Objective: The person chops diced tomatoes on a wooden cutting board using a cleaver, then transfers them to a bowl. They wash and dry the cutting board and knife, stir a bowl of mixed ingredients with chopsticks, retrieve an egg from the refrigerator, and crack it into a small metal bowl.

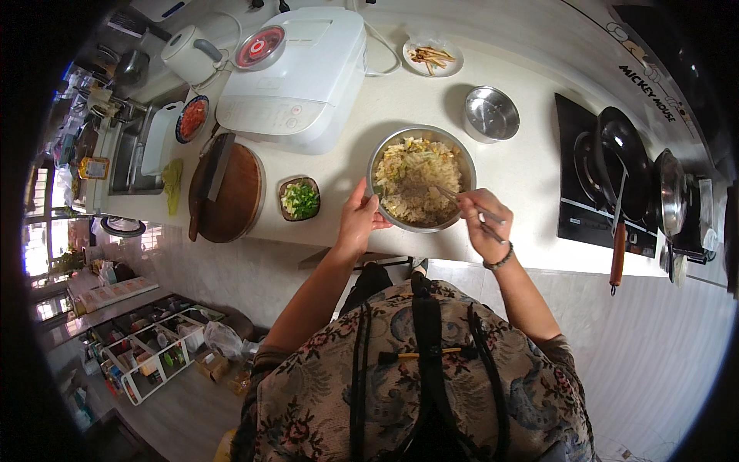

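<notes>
A stainless steel bowl (471, 164) near the counter's front edge holds a rice mixture (417, 173) with yellow and green bits. My left hand (359, 215) grips the bowl's left rim, thumb on the near side. In my right hand (485, 218) is a pair of chopsticks (447, 192), tips down in the mixture and back ends sticking out past my fingers. To the left of the bowl, a small dark-rimmed dish (282, 209) contains chopped scallions (300, 198). An emptier-looking metal bowl (492, 113) stands behind and to the right.
Leftward lie a round wooden cutting board (239, 196) with a cleaver (220, 167), a plate of red chopped food (192, 119) and a sink (120, 173). A white countertop appliance (288, 75) stands behind. At right, a wok (620, 167) with a wooden-handled spatula (619, 248) rests on the cooktop (568, 219).
</notes>
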Demonstrator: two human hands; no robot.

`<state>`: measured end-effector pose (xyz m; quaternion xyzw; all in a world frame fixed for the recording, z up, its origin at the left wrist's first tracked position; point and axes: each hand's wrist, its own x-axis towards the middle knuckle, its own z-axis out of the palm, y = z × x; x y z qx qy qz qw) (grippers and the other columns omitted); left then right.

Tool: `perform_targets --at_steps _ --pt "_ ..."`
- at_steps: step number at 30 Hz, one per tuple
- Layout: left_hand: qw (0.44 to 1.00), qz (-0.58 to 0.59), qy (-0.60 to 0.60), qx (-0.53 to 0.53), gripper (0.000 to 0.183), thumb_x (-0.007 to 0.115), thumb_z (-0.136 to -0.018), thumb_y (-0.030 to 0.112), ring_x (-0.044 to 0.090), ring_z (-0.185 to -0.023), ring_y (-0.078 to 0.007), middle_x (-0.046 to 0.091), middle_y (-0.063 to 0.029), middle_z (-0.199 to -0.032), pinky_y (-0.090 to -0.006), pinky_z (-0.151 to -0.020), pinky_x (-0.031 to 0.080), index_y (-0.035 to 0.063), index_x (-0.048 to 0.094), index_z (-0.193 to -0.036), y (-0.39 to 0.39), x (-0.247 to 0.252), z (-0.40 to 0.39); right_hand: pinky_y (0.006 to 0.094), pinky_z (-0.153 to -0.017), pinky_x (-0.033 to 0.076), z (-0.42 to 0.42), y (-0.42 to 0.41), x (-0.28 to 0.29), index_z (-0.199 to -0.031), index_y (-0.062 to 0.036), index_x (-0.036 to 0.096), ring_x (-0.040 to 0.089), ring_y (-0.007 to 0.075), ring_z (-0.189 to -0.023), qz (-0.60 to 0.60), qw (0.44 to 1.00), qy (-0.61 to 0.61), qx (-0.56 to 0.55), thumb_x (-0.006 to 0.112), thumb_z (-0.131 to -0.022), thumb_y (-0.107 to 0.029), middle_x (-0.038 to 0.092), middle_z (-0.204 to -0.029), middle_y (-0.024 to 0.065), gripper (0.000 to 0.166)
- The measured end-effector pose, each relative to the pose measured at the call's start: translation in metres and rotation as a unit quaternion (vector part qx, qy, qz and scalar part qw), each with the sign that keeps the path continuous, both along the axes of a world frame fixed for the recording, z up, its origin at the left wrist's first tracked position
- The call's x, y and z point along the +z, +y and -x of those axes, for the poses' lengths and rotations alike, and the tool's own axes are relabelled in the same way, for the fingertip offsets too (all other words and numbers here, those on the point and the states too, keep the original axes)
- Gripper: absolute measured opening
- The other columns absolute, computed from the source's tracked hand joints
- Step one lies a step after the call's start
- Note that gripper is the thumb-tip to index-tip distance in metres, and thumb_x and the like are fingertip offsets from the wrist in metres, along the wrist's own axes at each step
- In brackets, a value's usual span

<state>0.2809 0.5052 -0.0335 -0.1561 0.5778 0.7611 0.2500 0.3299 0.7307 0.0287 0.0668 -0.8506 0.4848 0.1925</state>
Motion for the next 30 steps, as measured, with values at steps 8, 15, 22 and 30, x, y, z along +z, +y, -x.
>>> perform_targets --at_steps 8,15,22,30 --pt "1.0 -0.008 0.013 -0.02 0.051 0.042 -0.094 0.01 0.06 -0.065 -0.0173 0.054 -0.0086 -0.094 -0.0342 -0.06 0.056 0.0142 0.022 -0.141 -0.002 -0.013 0.004 0.0328 -0.06 0.051 0.002 -0.034 -0.017 -0.083 0.0005 0.062 0.062 0.0246 -0.07 -0.036 0.994 0.01 0.105 0.059 -0.078 0.002 0.063 -0.079 0.0129 0.006" --pt "1.0 -0.01 -0.009 0.008 0.051 0.041 -0.094 0.009 0.06 -0.062 -0.0171 0.054 -0.0089 -0.092 -0.0332 -0.058 0.056 0.0143 0.022 -0.141 -0.002 -0.008 0.005 0.023 -0.054 0.049 -0.011 0.012 0.019 -0.086 0.0016 0.062 0.059 0.0135 -0.067 0.107 0.985 -0.126 0.043 0.053 -0.09 -0.01 0.06 -0.076 0.0098 0.015" --pt "1.0 -0.003 0.01 -0.023 0.051 0.04 -0.094 0.008 0.061 -0.061 -0.0162 0.057 -0.011 -0.091 -0.0318 -0.056 0.056 0.0145 0.022 -0.141 -0.001 -0.004 0.009 0.0298 -0.061 0.05 0.003 0.009 -0.006 -0.082 0.0005 0.063 0.063 0.0252 -0.071 -0.042 0.99 -0.036 0.126 0.06 -0.079 0.002 0.064 -0.081 0.0135 0.004" --pt "0.999 0.017 0.018 -0.034 0.052 0.039 -0.095 0.011 0.063 -0.07 -0.019 0.057 -0.0116 -0.104 -0.0342 -0.063 0.056 0.0156 0.018 -0.142 -0.001 -0.004 0.006 0.022 -0.046 0.047 0.009 0.034 0.039 -0.084 0.0062 0.064 0.057 0.0117 -0.055 0.154 0.985 -0.083 0.001 0.055 -0.09 -0.013 0.062 -0.072 0.0098 0.022"
